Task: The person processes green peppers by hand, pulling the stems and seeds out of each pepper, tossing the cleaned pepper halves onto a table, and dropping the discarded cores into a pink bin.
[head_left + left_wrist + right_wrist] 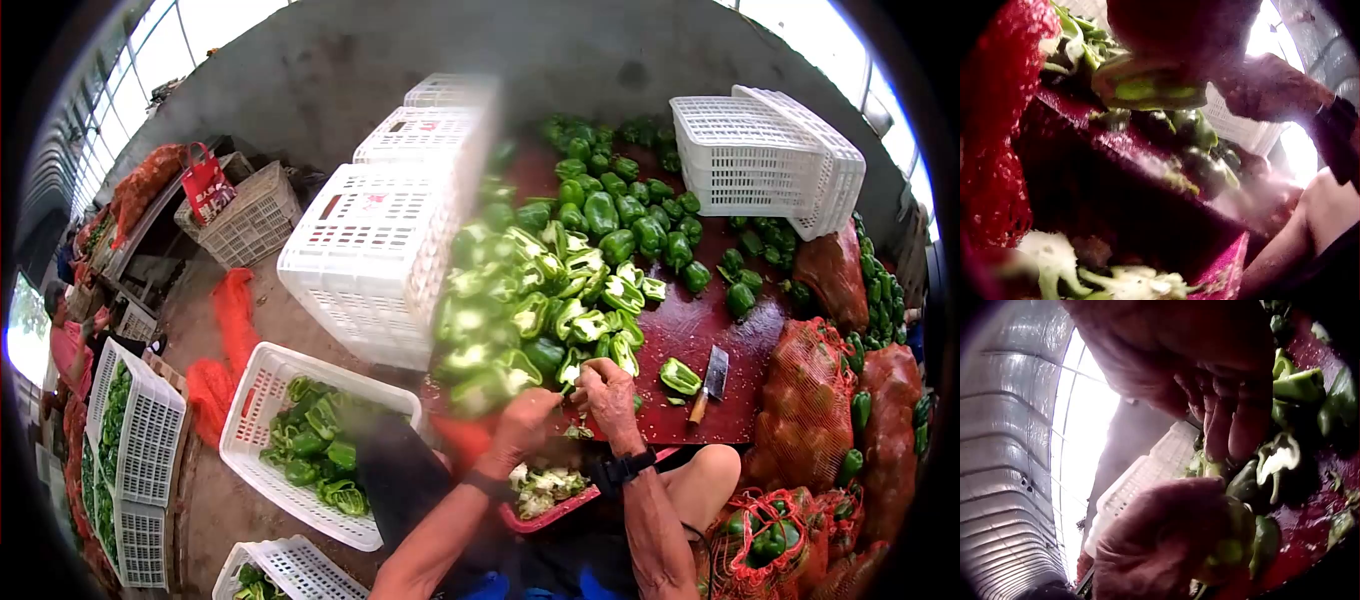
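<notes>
My left hand grips a green bell pepper piece, blurred in the left wrist view and partly covered by that hand's fingers. Just to its right, my right hand has bent fingers pointing down, close above the left thumb in the right wrist view; whether they pinch anything I cannot tell. Both hands are over the near edge of a dark red tabletop. Halved peppers lie heaped beyond them. Below the hands, a red tub contains pale pepper cores.
A knife and a pepper half lie to the right on the tabletop. Whole peppers pile up behind. White crates stand at left, one crate holding cut peppers. Red mesh sacks crowd the right side.
</notes>
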Action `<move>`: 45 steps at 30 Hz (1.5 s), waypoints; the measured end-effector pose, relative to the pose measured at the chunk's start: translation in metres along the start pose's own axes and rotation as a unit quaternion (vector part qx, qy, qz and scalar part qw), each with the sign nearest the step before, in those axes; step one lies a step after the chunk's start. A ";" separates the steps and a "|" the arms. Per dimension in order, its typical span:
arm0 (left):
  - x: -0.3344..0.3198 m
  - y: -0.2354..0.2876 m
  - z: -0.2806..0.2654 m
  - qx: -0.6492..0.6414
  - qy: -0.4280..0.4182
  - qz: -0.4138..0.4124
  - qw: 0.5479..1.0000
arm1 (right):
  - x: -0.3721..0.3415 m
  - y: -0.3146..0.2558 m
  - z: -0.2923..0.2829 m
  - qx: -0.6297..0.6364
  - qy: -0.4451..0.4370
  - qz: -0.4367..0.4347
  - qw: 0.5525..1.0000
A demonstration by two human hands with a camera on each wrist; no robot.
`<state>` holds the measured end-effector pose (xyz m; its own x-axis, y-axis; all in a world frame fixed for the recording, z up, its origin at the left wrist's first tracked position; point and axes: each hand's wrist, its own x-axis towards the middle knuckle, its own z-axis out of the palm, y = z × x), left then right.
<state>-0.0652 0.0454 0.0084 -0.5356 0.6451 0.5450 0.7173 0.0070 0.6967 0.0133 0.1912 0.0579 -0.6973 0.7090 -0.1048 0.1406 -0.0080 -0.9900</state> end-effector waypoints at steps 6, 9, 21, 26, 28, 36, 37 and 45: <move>0.035 0.087 -0.148 0.102 0.189 -0.016 0.977 | 0.007 0.033 0.054 -0.160 -0.110 -0.079 0.978; 0.029 0.089 -0.243 0.248 0.271 -0.025 0.930 | 0.023 0.080 0.090 -0.275 -0.035 -0.113 0.954; -0.014 0.042 -0.132 -0.298 0.163 -0.362 0.868 | 0.024 0.038 0.095 -0.441 -0.130 -0.109 0.881; -0.020 0.011 -0.060 -0.352 0.144 -0.371 0.847 | 0.001 0.027 0.066 -0.079 -0.211 0.071 0.972; -0.018 0.010 -0.050 -0.353 0.117 -0.324 0.870 | -0.036 -0.010 0.056 0.183 -0.282 0.222 0.915; -0.037 -0.015 -0.047 -0.399 -0.031 -0.333 0.854 | -0.077 -0.042 0.028 -0.062 -0.379 0.089 0.919; -0.039 -0.012 -0.049 -0.365 -0.056 -0.293 0.882 | -0.080 -0.025 0.033 -0.075 -0.332 0.015 0.940; -0.062 -0.042 -0.029 -0.321 -0.088 -0.242 0.911 | -0.102 -0.006 0.043 -0.351 -0.147 -0.323 0.866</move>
<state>-0.0750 -0.0167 -0.0408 -0.6001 0.7979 0.0566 -0.0229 -0.0878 0.9959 0.0537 0.0884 0.0710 -0.9244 0.1945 0.3282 -0.0247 0.8280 -0.5602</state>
